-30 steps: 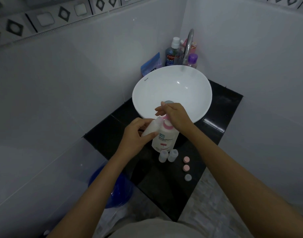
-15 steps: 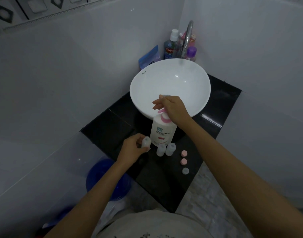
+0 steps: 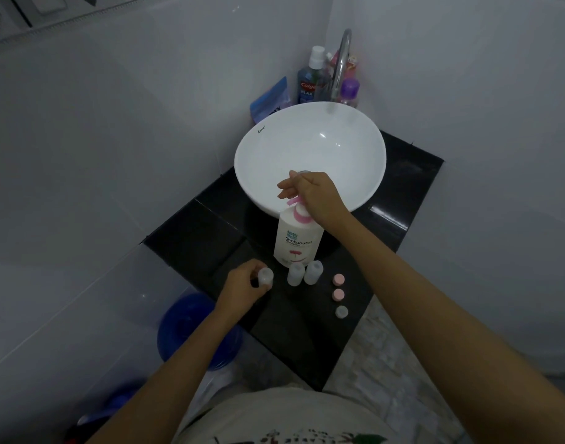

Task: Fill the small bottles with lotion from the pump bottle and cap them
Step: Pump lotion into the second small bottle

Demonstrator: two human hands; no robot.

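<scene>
Since half a second ago, the left hand (image 3: 245,285) has barely shifted; it keeps its fingers closed round one small bottle (image 3: 265,277) down on the bench (image 3: 191,232), at about 8 o'clock from the pump bottle (image 3: 296,241). Meanwhile the right hand (image 3: 313,195) stays draped over the pink pump head (image 3: 298,208), fingers curled loosely; whether it presses or only rests I cannot tell.

Two more small bottles (image 3: 304,273) stand uncapped just beside the pump bottle's base, at its 6 o'clock. Three caps (image 3: 338,294) lie in a row at 4 o'clock, apart from the bottles.

Those little bottles look light, thin-walled and easy to tip, probably a bit squashy, so a gentle hold round the body, mouth up, suits them. Any lotion on the fingers would make them slippery. By contrast, the pump bottle seems heavy and steady enough to take a downward push on its head.
</scene>
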